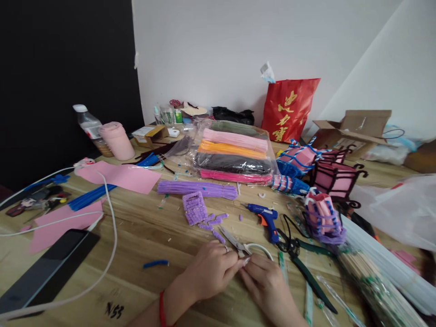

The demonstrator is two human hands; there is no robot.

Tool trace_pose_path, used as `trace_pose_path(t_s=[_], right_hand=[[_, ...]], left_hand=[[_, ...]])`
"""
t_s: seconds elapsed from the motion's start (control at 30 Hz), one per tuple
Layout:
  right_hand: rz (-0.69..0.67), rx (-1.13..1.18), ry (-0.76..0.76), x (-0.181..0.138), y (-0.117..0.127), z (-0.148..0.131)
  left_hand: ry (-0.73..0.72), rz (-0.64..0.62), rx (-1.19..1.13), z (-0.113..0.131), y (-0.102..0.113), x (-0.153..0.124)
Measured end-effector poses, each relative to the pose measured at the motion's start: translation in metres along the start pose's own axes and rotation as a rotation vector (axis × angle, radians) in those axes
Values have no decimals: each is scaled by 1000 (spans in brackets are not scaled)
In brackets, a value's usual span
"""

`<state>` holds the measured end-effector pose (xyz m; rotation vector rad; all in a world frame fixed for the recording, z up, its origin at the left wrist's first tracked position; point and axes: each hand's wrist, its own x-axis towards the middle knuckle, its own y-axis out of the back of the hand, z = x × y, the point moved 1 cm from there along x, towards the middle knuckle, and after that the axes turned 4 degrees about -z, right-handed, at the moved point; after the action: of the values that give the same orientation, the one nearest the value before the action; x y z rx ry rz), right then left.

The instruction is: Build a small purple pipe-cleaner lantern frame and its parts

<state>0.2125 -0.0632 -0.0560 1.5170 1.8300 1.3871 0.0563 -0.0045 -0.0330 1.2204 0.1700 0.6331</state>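
Note:
My left hand and my right hand meet low in the middle of the view. Both are closed, fingertips pinched together, and whatever they hold is too small or hidden to name. Just beyond them lie scissors with pale handles, partly covered by my hands. Short purple fuzzy pieces are scattered above the scissor blades, beside a small purple fuzzy panel. Behind these is a bundle of purple pipe cleaners. A blue glue gun rests to the right of the scissors.
Green-handled pliers and a pack of wooden sticks lie at right, near small pink lanterns. Bagged pipe cleaners sit behind. A phone with a white cable, pink sheets and a pink cup occupy the left.

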Motion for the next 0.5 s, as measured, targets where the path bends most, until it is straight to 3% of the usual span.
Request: trace_pose_path(t_s=[0.3, 0.5], right_hand=[[17, -137, -6, 2, -1, -16], [35, 155, -129, 2, -2, -16]], left_hand=[[39, -5, 6, 2, 1, 0], [333, 87, -357, 1, 3, 1]])
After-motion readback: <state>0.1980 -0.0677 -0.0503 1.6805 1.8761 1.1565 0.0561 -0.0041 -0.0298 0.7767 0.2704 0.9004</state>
